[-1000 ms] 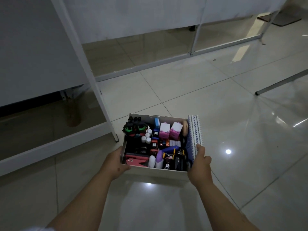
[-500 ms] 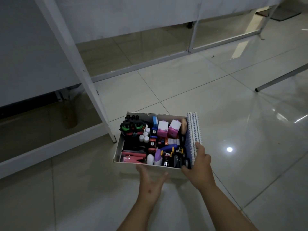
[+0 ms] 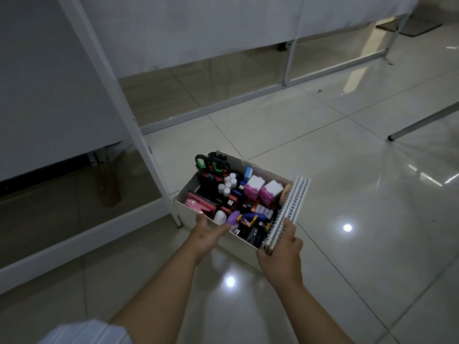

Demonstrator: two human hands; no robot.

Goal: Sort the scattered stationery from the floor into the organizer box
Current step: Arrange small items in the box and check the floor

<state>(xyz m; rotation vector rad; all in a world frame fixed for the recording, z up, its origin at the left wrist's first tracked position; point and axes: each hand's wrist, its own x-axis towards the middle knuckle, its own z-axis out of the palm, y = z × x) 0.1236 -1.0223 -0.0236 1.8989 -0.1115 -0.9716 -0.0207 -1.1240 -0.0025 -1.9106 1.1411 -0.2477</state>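
A white organizer box full of stationery is held above the tiled floor, turned at an angle. Inside it I see green-handled scissors, a pink stapler, small white bottles, pink-and-white blocks and several smaller items. Spiral notebooks stand along its right side. My left hand is against the box's near wall, palm up, fingers spread. My right hand grips the near right corner, thumb on the notebooks' spirals.
A white metal table leg slants down just left of the box, with a low frame rail along the floor. White cloth-covered tables line the back. A grey bar lies on the floor at right.
The box has turned clockwise and tilted, its left end farther away. My left hand left the box's left side a second ago and now presses its near wall.
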